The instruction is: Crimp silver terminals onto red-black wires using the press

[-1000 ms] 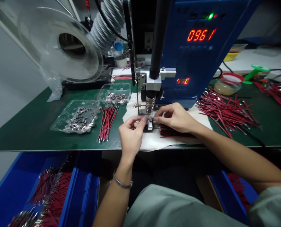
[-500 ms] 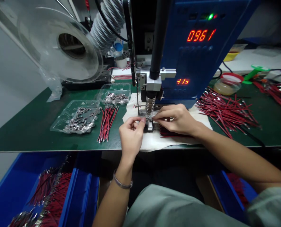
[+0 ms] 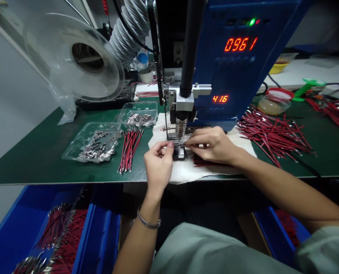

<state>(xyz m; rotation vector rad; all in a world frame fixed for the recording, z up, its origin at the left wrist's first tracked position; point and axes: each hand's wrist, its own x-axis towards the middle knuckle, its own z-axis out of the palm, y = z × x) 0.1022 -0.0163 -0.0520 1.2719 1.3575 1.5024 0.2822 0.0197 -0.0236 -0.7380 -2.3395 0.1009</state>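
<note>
In the head view, my left hand (image 3: 158,163) is closed in a pinch at the left side of a small metal fixture (image 3: 181,152). From the right, my right hand (image 3: 212,144) pinches at the same fixture, thumb and forefinger together under the spring-wrapped machine head (image 3: 181,127). What the fingertips hold is too small to make out. Beneath my right hand several red and black wires (image 3: 212,163) lie on a white cloth (image 3: 183,175). The blue machine (image 3: 229,72) stands behind, its red digits lit.
Two clear trays of small metal parts (image 3: 97,146) and a wire bundle (image 3: 130,146) lie left. A larger wire pile (image 3: 273,133) is right. A big clear reel (image 3: 55,57) stands back left. A blue bin (image 3: 83,236) with wires sits below the table edge.
The lower display on the machine shows different digits, now 416. Both hands stay in nearly the same place at the fixture; the view has shifted very slightly.
</note>
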